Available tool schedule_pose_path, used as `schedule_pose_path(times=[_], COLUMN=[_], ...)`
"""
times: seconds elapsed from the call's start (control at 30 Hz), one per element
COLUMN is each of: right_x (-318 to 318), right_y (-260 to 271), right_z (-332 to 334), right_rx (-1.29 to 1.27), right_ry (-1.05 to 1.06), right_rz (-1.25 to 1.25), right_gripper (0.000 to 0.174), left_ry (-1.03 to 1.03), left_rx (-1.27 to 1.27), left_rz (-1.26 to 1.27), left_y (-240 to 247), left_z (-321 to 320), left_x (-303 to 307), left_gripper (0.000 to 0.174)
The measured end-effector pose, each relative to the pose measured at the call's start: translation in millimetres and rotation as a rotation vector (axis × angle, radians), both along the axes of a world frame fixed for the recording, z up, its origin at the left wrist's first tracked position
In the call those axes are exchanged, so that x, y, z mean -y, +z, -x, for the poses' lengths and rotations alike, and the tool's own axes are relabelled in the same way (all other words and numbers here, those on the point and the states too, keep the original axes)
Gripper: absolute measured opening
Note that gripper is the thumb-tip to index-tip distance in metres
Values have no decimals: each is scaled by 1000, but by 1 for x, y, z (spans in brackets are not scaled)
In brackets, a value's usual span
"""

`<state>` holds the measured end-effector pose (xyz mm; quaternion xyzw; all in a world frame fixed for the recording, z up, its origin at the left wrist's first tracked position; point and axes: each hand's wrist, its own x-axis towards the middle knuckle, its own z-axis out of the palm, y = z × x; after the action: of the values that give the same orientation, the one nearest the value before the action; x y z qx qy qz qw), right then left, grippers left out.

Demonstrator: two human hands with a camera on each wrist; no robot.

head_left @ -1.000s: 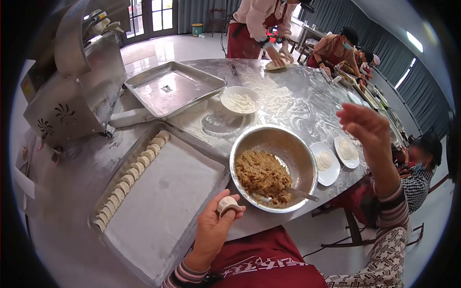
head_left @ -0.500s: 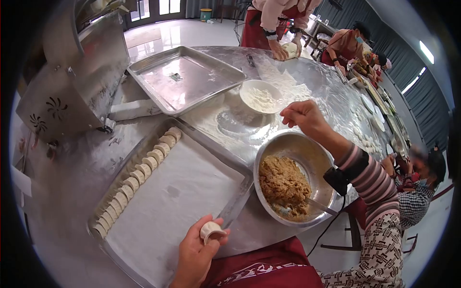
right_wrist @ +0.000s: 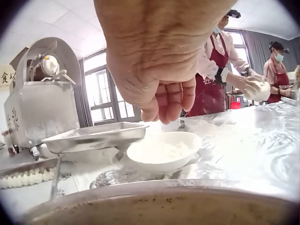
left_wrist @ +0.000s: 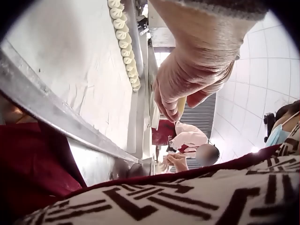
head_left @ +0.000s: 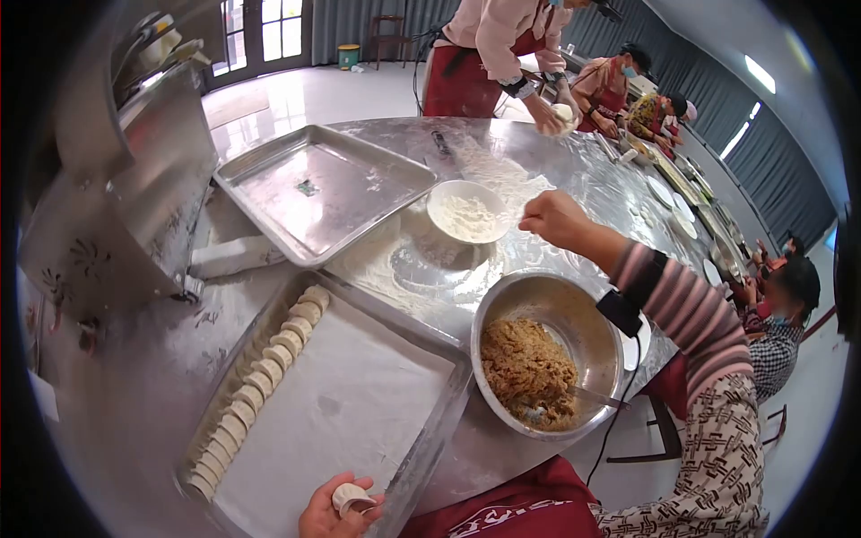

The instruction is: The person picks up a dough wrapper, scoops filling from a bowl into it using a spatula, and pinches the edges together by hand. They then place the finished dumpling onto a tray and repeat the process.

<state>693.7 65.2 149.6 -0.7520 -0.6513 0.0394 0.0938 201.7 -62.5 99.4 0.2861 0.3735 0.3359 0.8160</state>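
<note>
Near the bottom of the head view my left hand (head_left: 325, 518) holds a pleated white dumpling (head_left: 352, 498) between thumb and fingers. It is over the near part of a paper-lined tray (head_left: 448, 359), where a row of dumplings (head_left: 260, 381) runs along the left side. My right hand (head_left: 562, 220) is raised above the table, beyond the steel bowl (head_left: 613, 309) of brown minced filling (head_left: 525, 368). In the right wrist view its fingers (right_wrist: 174, 101) hang loosely curled above the white bowl of flour (right_wrist: 164, 166). Nothing shows in that hand.
An unlined metal tray (head_left: 395, 215) stands behind the dumpling tray. A steel machine (head_left: 99, 224) is at the left. A spoon handle (head_left: 601, 398) sticks out over the filling bowl's rim. Across the floured table a person in a red apron (head_left: 462, 85) handles dough (head_left: 563, 115).
My right hand has come leftward from over the plates of wrappers, its fingers going from spread to curled. The left hand, still holding the dumpling, has moved down and left in view.
</note>
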Motion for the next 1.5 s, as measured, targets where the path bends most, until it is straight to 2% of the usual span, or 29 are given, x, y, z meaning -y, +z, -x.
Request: schedule_pose_path(times=[0.03,0.1,0.17,0.3,0.43,0.53,0.6,0.63,0.7,0.77,0.83,0.87,0.9,1.0,1.03,1.1,1.17,1.2,1.23,1.33,1.4,1.5], right_x=[-7,-28,-46,-68,-84,-90,-89,-86,-77,-64,-42,-31,-19,28,45,80,113,128,143,181,191,194], right_y=[-15,-45,-65,-97,-112,-117,-121,-119,-92,-72,-55,-48,-46,-23,-19,-16,-18,-22,-25,-29,-34,-42], right_z=[-8,-20,-24,-22,-24,-27,-34,-39,-27,-13,4,12,21,53,63,82,102,109,113,133,138,144], right_rx=[-4,-33,55,91,71,153,-24,-20,-549,-625,-786,-541,-542,-1003,-1000,-1197,-1023,-1035,-858,-714,-471,-603], right_ry=[-8,125,131,43,-33,-80,-8,-5,-173,-224,-196,-132,-126,-241,-237,-222,-98,-66,-1,57,385,513], right_rz=[-8,-119,-16,120,111,174,-131,-128,-137,-106,-92,-101,-84,-63,-59,-40,-133,-219,-276,-365,-499,-432], right_gripper=[12,14,16,17,15,14,12,12,9,10,12,14,14,14,14,16,17,16,13,7,13,21], left_ry=[-8,32,40,75,50,28,24,-32,-77,-34,-117,-159,-203,-277,-308,-340,-338,-334,-321,-352,-462,-383], left_rx=[-4,-92,-126,-136,-137,-133,-136,-152,-164,22,127,189,245,304,382,459,495,475,483,467,511,490], left_rz=[-8,-8,-11,25,75,83,94,57,17,-5,2,-17,-29,43,92,129,174,163,153,120,97,128], left_y=[3,8,10,5,1,-3,-4,-3,1,2,-2,-2,-2,-9,-14,-19,-22,-25,-27,-39,-44,-31], left_z=[2,3,3,-1,-8,-12,-13,-13,-19,-29,-38,-48,-58,-96,-107,-128,-148,-156,-161,-174,-180,-185], left_x=[-1,-5,-9,-18,-24,-27,-26,-28,-30,-33,-42,-46,-46,-44,-41,-36,-28,-23,-18,-7,-5,5], left_gripper=[55,54,54,51,50,49,48,48,47,47,44,44,45,46,46,46,49,52,52,55,57,55])
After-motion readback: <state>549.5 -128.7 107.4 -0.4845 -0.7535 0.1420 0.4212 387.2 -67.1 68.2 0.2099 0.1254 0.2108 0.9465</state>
